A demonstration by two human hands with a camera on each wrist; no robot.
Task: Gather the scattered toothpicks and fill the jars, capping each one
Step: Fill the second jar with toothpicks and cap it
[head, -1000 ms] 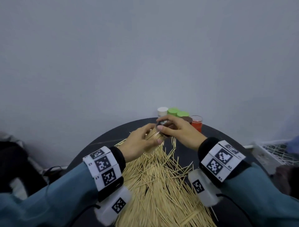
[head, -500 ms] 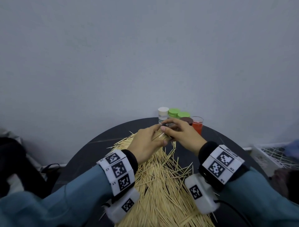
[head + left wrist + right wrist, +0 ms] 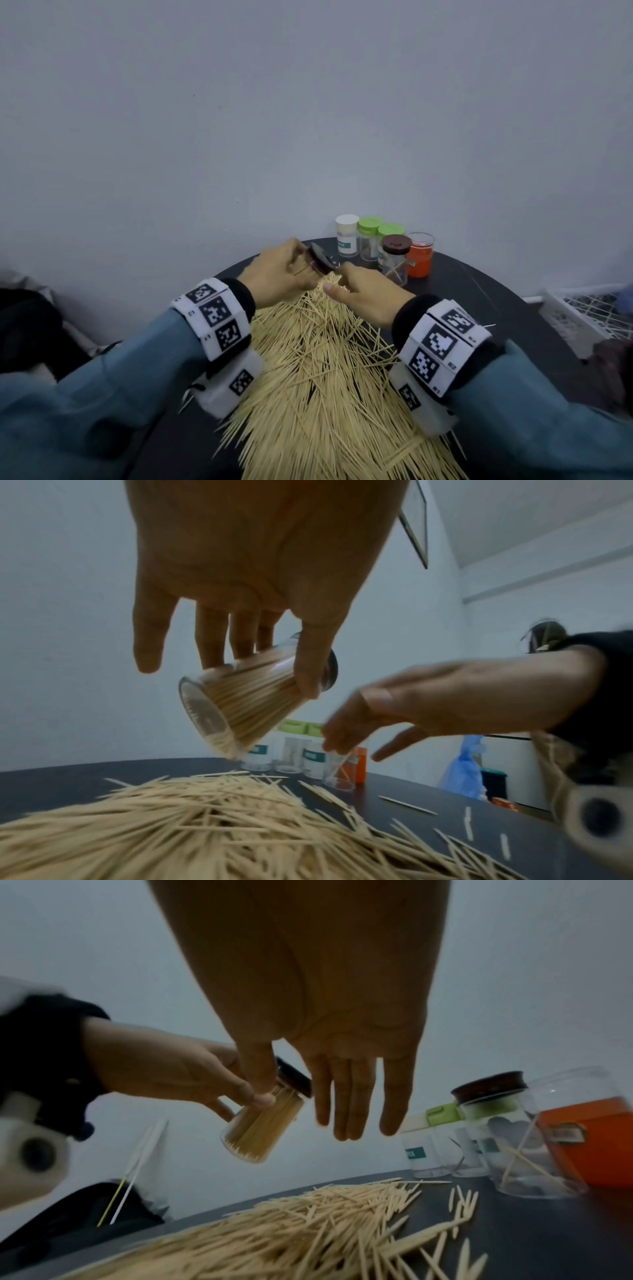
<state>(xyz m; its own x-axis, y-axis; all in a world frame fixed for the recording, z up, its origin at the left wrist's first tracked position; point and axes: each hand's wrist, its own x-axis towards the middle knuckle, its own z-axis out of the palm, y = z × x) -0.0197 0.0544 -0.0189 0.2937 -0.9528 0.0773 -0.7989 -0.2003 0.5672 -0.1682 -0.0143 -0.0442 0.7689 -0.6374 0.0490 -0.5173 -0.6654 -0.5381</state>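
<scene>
The left hand (image 3: 246,569) grips a clear jar (image 3: 240,702) packed full of toothpicks, thumb on one side of the glass and fingers on the other. The jar is tilted, base toward the wrist camera, and carries a dark lid (image 3: 320,261) on its far end. It is held in the air above the far end of the toothpick pile (image 3: 318,377).

The right hand (image 3: 335,1020) is released: fingers straight and pointing down, holding nothing, just beside the capped end of the jar.

The pile lies loose across the middle of the round black worktop (image 3: 496,301), with stray toothpicks at its edges.

At the far edge of the worktop, against the wall, stands a tight group of jars: a white-lidded jar (image 3: 347,236), two green-lidded jars (image 3: 370,236), a brown-lidded jar (image 3: 395,258) holding only a few toothpicks, and an orange container (image 3: 420,258) under a clear cover.
</scene>
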